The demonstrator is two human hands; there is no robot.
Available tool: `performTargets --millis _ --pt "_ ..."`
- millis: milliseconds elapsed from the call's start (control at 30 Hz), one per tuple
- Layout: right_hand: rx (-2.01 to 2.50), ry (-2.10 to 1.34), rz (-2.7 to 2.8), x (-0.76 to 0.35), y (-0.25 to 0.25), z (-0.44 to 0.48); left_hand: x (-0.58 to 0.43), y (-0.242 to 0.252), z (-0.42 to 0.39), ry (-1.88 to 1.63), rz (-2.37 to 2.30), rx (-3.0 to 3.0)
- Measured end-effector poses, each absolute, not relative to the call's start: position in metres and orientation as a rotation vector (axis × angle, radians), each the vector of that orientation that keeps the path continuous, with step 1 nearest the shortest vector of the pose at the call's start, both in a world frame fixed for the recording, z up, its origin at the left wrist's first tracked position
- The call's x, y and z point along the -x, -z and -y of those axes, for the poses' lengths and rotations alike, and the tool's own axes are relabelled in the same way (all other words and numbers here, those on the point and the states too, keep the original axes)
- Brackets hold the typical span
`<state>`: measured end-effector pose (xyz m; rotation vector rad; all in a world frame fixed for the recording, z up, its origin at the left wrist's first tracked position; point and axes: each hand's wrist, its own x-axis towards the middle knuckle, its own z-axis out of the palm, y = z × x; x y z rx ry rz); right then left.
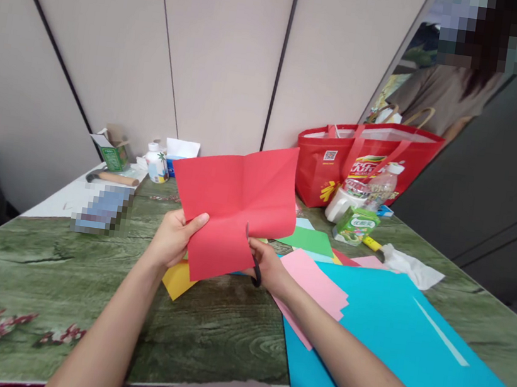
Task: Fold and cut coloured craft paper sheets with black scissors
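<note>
A creased sheet of red paper (220, 195) is held up above the table. My left hand (174, 236) grips its left edge, thumb on the near face. In my right hand (265, 264) is a pair of scissors (256, 274) with black handles. One blade shows against the paper, and a cut runs in from the right edge. Below the sheet lies a piece of yellow paper (177, 281). Pink paper (313, 286) with a stepped edge lies under my right forearm, on top of a large blue sheet (382, 337).
A red shopping bag (319, 170), a white mug (340, 207), a plastic bottle (383, 188) and a green drink carton (356, 225) stand back right. A hammer (117, 179), a white bottle (157, 164) and a green box (114, 152) sit back left. Green paper (312, 242) lies mid-table.
</note>
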<state>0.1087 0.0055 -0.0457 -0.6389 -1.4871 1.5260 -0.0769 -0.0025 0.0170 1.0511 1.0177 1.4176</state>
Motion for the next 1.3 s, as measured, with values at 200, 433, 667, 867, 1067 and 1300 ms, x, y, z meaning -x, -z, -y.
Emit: performTargets --millis 200,433,667,867,1067,1300 --pt "0.585 -1.502 1.463 -0.1082 0.0496 -0.0072 0.0774 -0.0184 0.0036 -1.399 -1.003 -1.047" --pt "0.615 -1.452 1.477 -0.1075 0.0496 -0.0066 0.0771 -0.0189 0.0038 -1.410 -1.001 -1.053" --pt "0.547 -1.368 1.515 -0.1073 0.0472 -0.0052 0.0794 -0.0151 0.0024 -1.425 -0.963 -1.082" --pt "0.562 -1.332 1.494 -0.1059 0.0482 -0.0043 0.0786 -0.0167 0.0042 -1.436 -0.953 -1.099" --pt "0.601 -1.320 1.498 -0.1053 0.0501 -0.0047 0.0785 -0.0171 0.0034 -1.438 -0.973 -1.115" --pt "0.583 -1.334 1.477 -0.1053 0.0496 -0.0035 0.0782 -0.0172 0.0047 -1.438 -0.974 -1.114"
